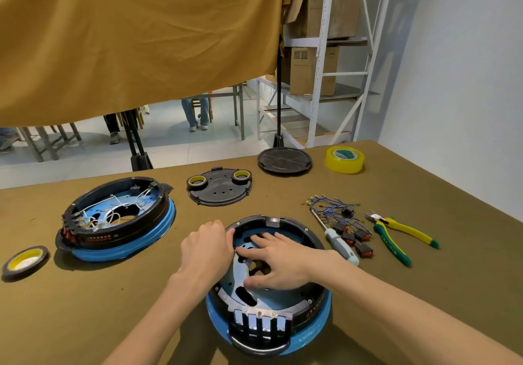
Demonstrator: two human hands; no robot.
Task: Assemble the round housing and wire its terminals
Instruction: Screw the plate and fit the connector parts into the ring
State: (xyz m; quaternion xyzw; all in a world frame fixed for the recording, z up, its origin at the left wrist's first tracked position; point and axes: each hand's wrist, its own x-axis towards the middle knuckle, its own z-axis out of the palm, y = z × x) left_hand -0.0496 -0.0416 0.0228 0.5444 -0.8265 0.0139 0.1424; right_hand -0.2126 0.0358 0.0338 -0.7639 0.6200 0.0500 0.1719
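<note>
Your right hand (278, 262) lay flat, fingers spread, inside the round black-and-blue housing (268, 308); your left hand (205, 251) curled, its grip pinching the housing's rim.

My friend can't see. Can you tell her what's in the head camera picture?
Two hands work inside a round blue housing on a brown table: the left hand curls at its rim, the right hand lies flat inside. A second, wired housing sits to the left; pliers, a screwdriver, blue wires and tape lie to the right.
</note>
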